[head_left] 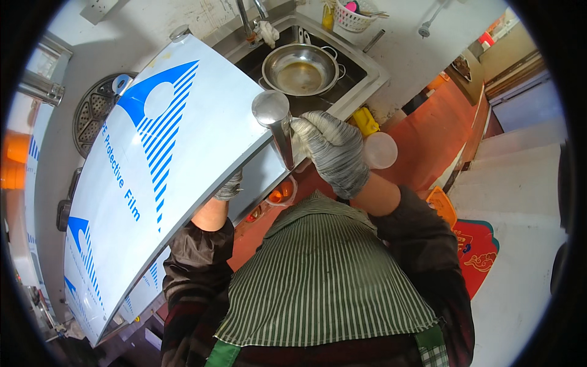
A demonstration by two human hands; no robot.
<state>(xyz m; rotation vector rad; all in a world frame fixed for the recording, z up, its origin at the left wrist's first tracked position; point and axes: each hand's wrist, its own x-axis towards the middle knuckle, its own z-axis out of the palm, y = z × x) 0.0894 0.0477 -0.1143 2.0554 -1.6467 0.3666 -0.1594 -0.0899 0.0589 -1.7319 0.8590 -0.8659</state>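
A steel shelf [202, 116], covered in white film with blue printing, slants across the left side. At its near right corner stands a round-capped metal post [271, 110]. My right hand [330, 150], in a grey-and-white knit glove, is closed, with its curled fingers against the right side of this post. Whatever lies inside those fingers is hidden. Below the shelf's front edge shows a gloved part of my left hand [230, 187]. The shelf covers its fingers, so their hold cannot be seen.
Behind the shelf, a steel sink [373, 76] holds a metal basin [299, 68] under a tap [246, 24]. A white basket [353, 19] stands beyond it. Right of my hand are a yellow container [365, 121] and a translucent round tub [380, 150]. A round perforated plate [92, 116] lies left.
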